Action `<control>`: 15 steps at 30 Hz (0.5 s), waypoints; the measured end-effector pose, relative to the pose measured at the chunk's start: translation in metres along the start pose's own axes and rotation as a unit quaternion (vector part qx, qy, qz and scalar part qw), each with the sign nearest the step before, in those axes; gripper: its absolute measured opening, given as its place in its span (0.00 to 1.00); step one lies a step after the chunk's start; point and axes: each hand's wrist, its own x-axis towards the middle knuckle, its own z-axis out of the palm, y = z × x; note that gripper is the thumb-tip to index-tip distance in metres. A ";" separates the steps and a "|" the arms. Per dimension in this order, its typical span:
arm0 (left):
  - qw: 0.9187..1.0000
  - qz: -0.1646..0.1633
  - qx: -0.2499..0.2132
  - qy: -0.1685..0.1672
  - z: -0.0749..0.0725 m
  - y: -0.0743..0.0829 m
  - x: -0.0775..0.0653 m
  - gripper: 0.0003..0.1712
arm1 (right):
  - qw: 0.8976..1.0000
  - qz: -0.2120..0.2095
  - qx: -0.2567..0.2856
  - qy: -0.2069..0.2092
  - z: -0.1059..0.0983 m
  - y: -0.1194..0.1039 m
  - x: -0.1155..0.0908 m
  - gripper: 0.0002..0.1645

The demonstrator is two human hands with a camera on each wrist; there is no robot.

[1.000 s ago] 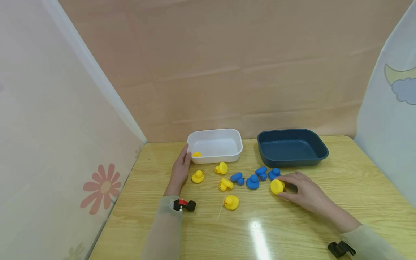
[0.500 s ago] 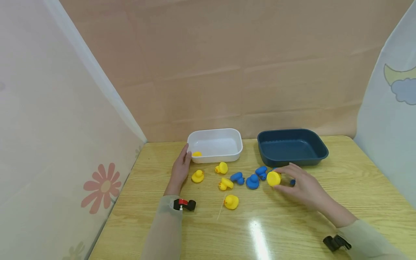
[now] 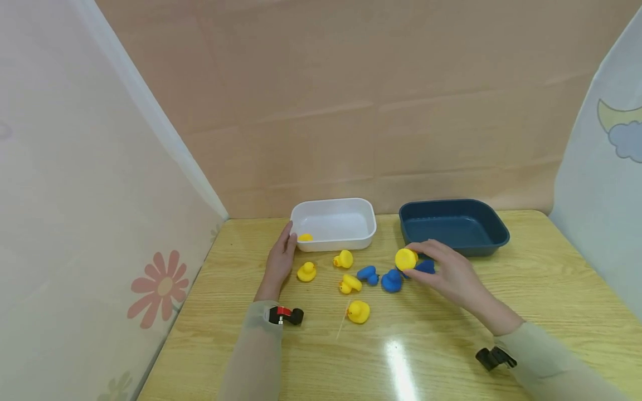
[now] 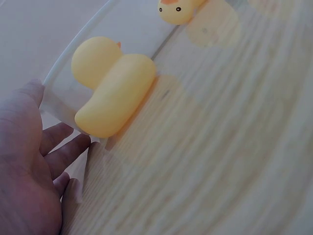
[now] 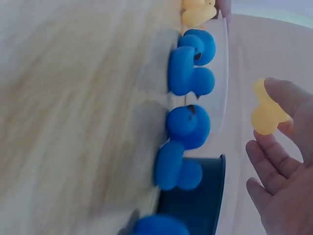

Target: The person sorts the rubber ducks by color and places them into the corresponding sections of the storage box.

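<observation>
My right hand (image 3: 453,275) pinches a yellow rubber duck (image 3: 405,259) between thumb and fingers, its flat base toward the head camera. In the right wrist view this duck (image 5: 266,110) is held off the table. Below the hand lie several blue rubber ducks (image 3: 392,281), some partly hidden by it. My left hand (image 3: 281,260) rests against the left end of a white bin (image 3: 346,245), its fingers fairly straight in the left wrist view. Inside that bin a bit of yellow (image 3: 305,238) shows. Closest to the left hand on the table is a yellow duck (image 3: 307,272).
A dark blue bin (image 3: 453,248) stands at the back right, behind the right hand. More yellow ducks (image 3: 358,312) lie across the middle of the wooden table (image 3: 321,362). Cloth walls (image 3: 351,111) enclose the back and both sides.
Holding the yellow duck, my right hand has lifted and moved left, from the right of the blue ducks to above them. The left hand has stayed at the white bin.
</observation>
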 end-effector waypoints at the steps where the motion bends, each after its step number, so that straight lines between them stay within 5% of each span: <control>1: 1.000 0.000 0.000 0.000 0.000 0.000 0.000 0.38 | 1.000 0.001 0.000 -0.001 0.001 -0.002 0.003 0.29; 15: 1.000 -0.003 -0.005 0.003 0.001 0.001 0.001 0.35 | 0.999 0.029 0.027 0.002 0.014 -0.013 0.038 0.30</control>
